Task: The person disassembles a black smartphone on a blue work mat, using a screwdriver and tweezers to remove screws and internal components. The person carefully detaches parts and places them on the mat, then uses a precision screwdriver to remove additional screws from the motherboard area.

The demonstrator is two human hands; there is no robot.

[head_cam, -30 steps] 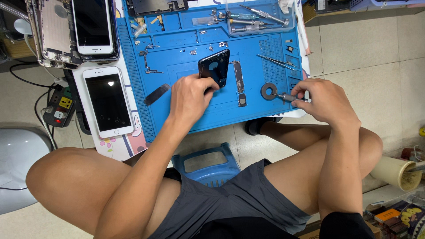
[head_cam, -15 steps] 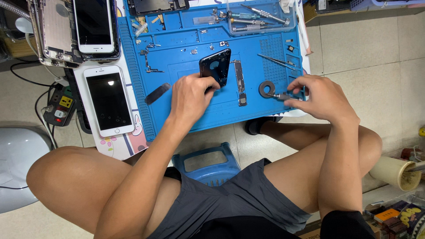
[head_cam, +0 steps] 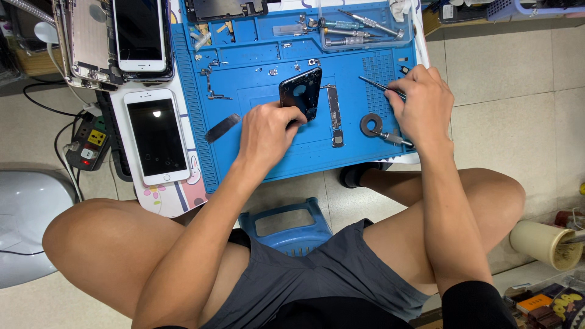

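On your blue mat point(head_cam: 256, 152), left hand point(head_cam: 265, 131) steadies the phone point(head_cam: 300, 92), right hand point(head_cam: 420, 103) pinches tweezers point(head_cam: 378, 85); a slip could scratch it.

left of your blue mat, a white phone point(head_cam: 157, 137) lies face up, its tall rectangular screen dark with one small glint of light. above it, a second white phone point(head_cam: 140, 33) rests on a stack of others, its screen dark too. at the lower right corner by your knee sits a cluster of small packages point(head_cam: 551, 303), orange, yellow and dark brown. the power strip point(head_cam: 91, 146) at far left carries a small yellow label.
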